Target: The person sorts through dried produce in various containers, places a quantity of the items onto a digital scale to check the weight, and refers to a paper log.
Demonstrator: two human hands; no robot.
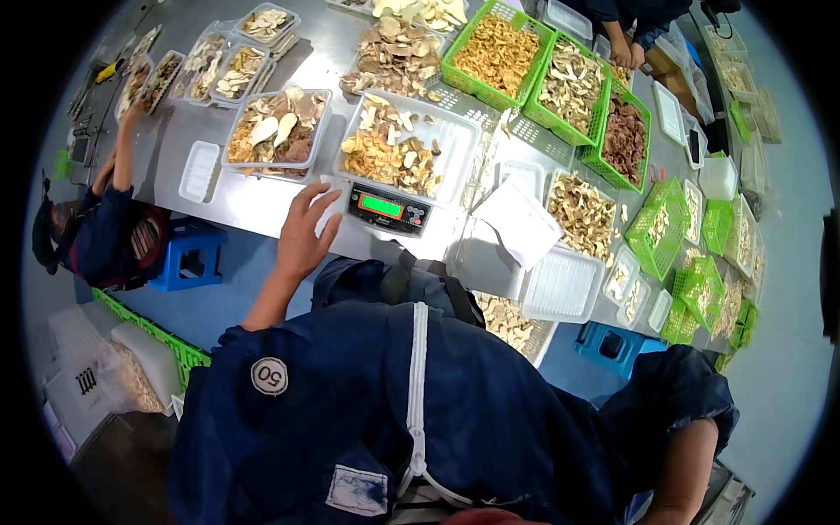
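My left hand (307,230) is raised over the near edge of the steel table, fingers spread and holding nothing, just left of a digital scale (388,209) with a lit green display. On the scale rests a clear plastic tray (456,147) partly filled with sliced dried mushrooms, orange ones at its near left. Beyond my fingers a fuller tray of mixed dried mushrooms (279,131) bears two pale slices on top. My right forearm hangs down at the lower right; the right hand is out of view. A white sheet (518,220) lies right of the scale.
Green baskets (499,59) of dried mushrooms and a brown heap (397,56) stand at the back. An empty white tray (199,172) lies at left, a clear tray (564,283) overhangs the right edge. Co-workers reach in at left and top right. Blue stools (190,252) stand below.
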